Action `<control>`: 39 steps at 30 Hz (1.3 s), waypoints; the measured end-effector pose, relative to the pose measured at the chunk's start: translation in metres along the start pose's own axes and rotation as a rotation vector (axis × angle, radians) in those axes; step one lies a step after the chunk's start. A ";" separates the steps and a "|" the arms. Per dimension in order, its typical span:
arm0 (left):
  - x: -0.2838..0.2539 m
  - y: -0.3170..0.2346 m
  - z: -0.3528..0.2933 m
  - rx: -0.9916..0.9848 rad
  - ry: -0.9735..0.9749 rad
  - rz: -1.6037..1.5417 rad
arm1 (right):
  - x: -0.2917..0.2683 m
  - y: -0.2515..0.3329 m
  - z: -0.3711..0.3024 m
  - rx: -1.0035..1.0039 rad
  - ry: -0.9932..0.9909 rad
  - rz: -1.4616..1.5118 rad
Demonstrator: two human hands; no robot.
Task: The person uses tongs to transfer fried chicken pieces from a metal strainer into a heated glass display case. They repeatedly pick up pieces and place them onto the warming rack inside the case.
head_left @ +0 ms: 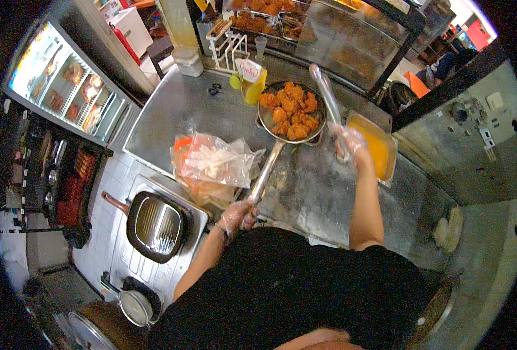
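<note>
My left hand (238, 214), in a clear plastic glove, is closed round the metal handle (268, 168) of a round pan (280, 135). Golden fried chicken pieces (292, 105) fill much of this pan, which rests at the back of the steel counter. My right hand (352, 143), gloved too, grips metal tongs (325, 92) pointing up and away, just right of the chicken and apart from it. Beside that hand sits a rectangular tray (390, 169) of orange-yellow content. Left of the pan handle lies a heap of clear plastic bags (217, 163) with pale and orange contents.
Behind the pan stand a yellow pouch (253, 87), a white rack (230, 52) and a glass display case (349, 44) of fried food. A lidded white container (188, 60) is at the far left corner. Lower left, a square grill pan (156, 226) sits on a stove.
</note>
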State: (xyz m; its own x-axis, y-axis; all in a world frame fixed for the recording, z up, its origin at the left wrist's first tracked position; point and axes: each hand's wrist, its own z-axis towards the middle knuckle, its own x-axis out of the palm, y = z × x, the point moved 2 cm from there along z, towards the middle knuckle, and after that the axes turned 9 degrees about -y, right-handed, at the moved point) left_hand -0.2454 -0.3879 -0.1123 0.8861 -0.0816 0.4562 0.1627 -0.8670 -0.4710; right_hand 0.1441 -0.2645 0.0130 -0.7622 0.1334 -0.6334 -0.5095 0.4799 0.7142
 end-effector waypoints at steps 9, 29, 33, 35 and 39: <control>0.015 0.007 -0.002 -0.016 0.030 -0.023 | 0.088 -0.072 -0.106 -0.486 -0.034 -0.288; 0.005 0.005 -0.001 0.036 0.044 0.036 | 0.052 -0.030 -0.107 0.225 0.248 0.464; 0.002 0.002 0.000 0.037 0.021 0.073 | 0.031 -0.024 -0.109 0.054 0.244 -0.082; 0.003 -0.001 0.001 0.035 0.011 0.083 | 0.036 -0.024 -0.103 -0.314 0.191 -0.398; 0.007 -0.004 -0.002 0.040 -0.030 0.129 | 0.088 -0.045 -0.077 -0.391 0.188 -0.583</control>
State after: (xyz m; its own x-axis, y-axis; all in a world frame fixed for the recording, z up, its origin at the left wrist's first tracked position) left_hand -0.2408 -0.3859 -0.1057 0.9131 -0.1756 0.3679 0.0637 -0.8298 -0.5543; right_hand 0.0691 -0.3412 -0.0522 -0.3610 -0.2182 -0.9067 -0.9326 0.0776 0.3526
